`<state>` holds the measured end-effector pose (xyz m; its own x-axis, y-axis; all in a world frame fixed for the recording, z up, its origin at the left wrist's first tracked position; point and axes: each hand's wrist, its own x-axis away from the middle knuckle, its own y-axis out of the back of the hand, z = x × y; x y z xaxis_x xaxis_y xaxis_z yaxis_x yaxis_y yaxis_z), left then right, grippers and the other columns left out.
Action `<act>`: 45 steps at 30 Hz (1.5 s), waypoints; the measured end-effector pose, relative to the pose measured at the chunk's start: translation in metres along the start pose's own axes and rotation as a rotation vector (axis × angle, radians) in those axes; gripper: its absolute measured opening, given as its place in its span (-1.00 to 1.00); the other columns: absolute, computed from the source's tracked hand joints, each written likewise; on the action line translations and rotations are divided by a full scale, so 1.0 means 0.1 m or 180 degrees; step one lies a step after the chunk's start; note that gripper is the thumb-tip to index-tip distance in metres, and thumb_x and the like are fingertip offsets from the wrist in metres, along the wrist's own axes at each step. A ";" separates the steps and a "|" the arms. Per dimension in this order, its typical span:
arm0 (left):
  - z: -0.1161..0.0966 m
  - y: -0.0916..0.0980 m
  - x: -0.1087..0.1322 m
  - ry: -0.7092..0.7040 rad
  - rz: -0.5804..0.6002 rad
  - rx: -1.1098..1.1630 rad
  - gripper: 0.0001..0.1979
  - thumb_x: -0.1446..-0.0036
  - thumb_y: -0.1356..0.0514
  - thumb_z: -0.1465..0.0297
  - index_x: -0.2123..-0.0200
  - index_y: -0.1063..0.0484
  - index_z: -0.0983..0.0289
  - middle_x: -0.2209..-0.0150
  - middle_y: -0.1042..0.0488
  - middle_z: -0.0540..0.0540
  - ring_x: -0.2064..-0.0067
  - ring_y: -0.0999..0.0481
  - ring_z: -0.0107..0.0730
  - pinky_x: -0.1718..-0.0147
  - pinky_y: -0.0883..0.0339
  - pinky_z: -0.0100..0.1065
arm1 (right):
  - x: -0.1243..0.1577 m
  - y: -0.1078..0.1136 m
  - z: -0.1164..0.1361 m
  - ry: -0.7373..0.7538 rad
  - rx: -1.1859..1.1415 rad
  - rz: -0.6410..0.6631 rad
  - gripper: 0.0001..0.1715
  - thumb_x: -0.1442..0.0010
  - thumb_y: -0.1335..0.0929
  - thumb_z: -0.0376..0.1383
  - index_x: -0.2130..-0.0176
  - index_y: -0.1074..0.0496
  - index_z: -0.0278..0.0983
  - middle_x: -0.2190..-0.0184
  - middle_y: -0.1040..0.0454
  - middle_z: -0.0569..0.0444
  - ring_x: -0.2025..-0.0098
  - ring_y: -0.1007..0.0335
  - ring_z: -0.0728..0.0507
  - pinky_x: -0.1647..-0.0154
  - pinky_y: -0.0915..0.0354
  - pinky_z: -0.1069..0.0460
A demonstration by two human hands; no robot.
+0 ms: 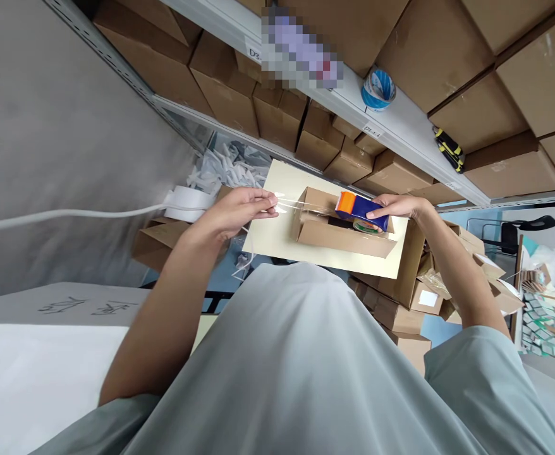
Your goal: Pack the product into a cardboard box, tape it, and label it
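A small brown cardboard box (346, 242) lies on a pale yellow board (272, 237) in front of me. Above the box, my right hand (394, 207) is closed around a blue and orange tape dispenser (360, 208). From the dispenser a strip of clear tape (301, 205) stretches left across the box. Its free end is pinched between the thumb and fingers of my left hand (253, 205), just left of the box. What lies inside the box is mostly hidden by the dispenser and the near wall.
Cardboard boxes fill the shelves behind; a blue tape roll (378, 90) and a yellow-black tool (449, 150) rest on the white shelf edge (405, 123). More cartons (403, 313) are stacked at right. Left are a white cable (92, 215) and a large white box (45, 360).
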<state>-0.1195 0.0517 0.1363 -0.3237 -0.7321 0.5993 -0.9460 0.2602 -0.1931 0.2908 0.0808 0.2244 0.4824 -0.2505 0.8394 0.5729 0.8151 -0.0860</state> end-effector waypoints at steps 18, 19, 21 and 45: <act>0.07 -0.02 0.01 0.0045 0.0081 0.0261 -0.66 0.02 -0.60 0.18 0.38 -0.60 0.27 0.31 -0.56 0.07 0.01 -0.70 -0.11 -0.33 -0.57 0.10 | -0.18 0.28 -0.01 -0.0606 -0.0348 -0.0074 -0.24 0.12 -0.78 0.18 0.19 -0.70 -0.30 0.31 -0.77 -0.01 0.34 -0.69 -0.13 0.28 -0.64 0.08; 0.08 -0.01 0.00 0.0042 0.0083 0.0256 -0.65 0.02 -0.59 0.18 0.37 -0.60 0.26 0.31 -0.56 0.07 0.00 -0.70 -0.10 -0.32 -0.57 0.11 | -0.19 0.28 -0.01 -0.0622 -0.0352 -0.0074 -0.24 0.13 -0.78 0.18 0.19 -0.70 -0.30 0.30 -0.77 -0.01 0.34 -0.70 -0.13 0.28 -0.65 0.07; 0.10 0.00 0.00 0.0053 0.0119 0.0238 -0.64 0.01 -0.59 0.15 0.38 -0.60 0.26 0.31 -0.56 0.07 -0.01 -0.70 -0.07 -0.32 -0.58 0.11 | -0.20 0.25 0.00 -0.0649 -0.0357 -0.0026 -0.24 0.14 -0.78 0.19 0.19 -0.70 -0.28 0.31 -0.77 0.02 0.35 -0.70 -0.13 0.27 -0.66 0.07; 0.24 -0.05 -0.05 -0.0072 0.0413 0.0690 -0.64 -0.04 -0.65 0.19 0.35 -0.64 0.31 0.28 -0.55 0.07 0.08 -0.61 -0.26 -0.40 -0.45 0.33 | -0.10 0.03 0.09 -0.0284 0.0220 -0.0031 -0.25 0.00 -0.71 0.25 0.24 -0.61 -0.31 0.40 -0.67 0.05 0.39 -0.56 -0.08 0.29 -0.51 0.06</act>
<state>-0.1135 0.0385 0.1157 -0.4405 -0.7159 0.5417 -0.8768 0.2135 -0.4309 0.2817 0.0905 0.2210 0.4142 -0.2136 0.8847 0.5288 0.8477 -0.0429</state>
